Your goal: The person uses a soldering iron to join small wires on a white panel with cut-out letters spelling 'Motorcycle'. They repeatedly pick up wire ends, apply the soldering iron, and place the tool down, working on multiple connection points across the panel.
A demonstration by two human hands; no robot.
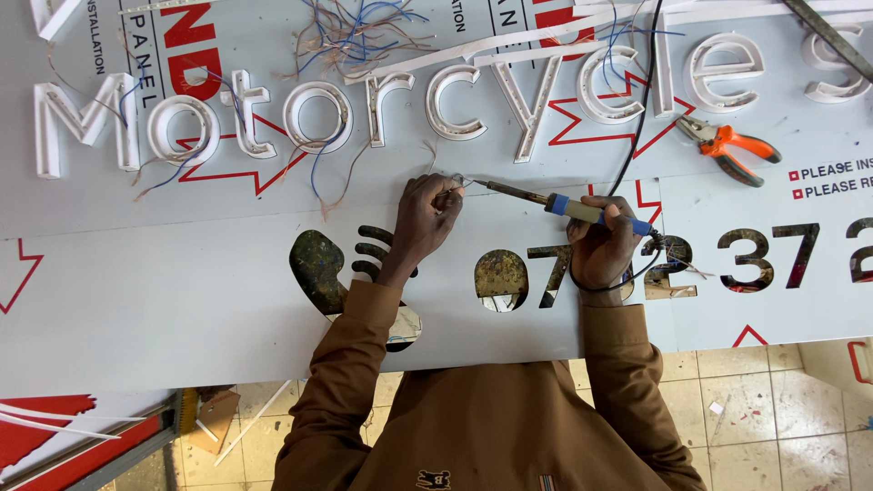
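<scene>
While the left hand [427, 218] pinches the bare ends of thin wires [452, 185] between fingertips, the right hand [605, 245] is clenched around the blue and yellow handle of a soldering iron [546, 202], so both grips are occupied. The iron's long axis runs almost level across the view, handle at the person's right and metal tip pointing left, slightly upward, towards the pinched wires. The tip sits just beside the wire ends, close enough that I cannot tell whether it touches them. So the joint lies directly left of the right hand's grip, along the line of the iron itself, and just above the left fingertips; the left hand is much the nearer of the two. The iron's black cord [641, 100] loops from the handle and runs up and away across the grey sign panel [182, 300] that serves as the table top. Beyond the hands, a row of white raised channel letters [455, 100] stands on the panel, with loose blue and brown wire tails [350, 36] trailing from them. Orange-handled pliers [732, 150] lie well apart, up and to the right of the right hand.
</scene>
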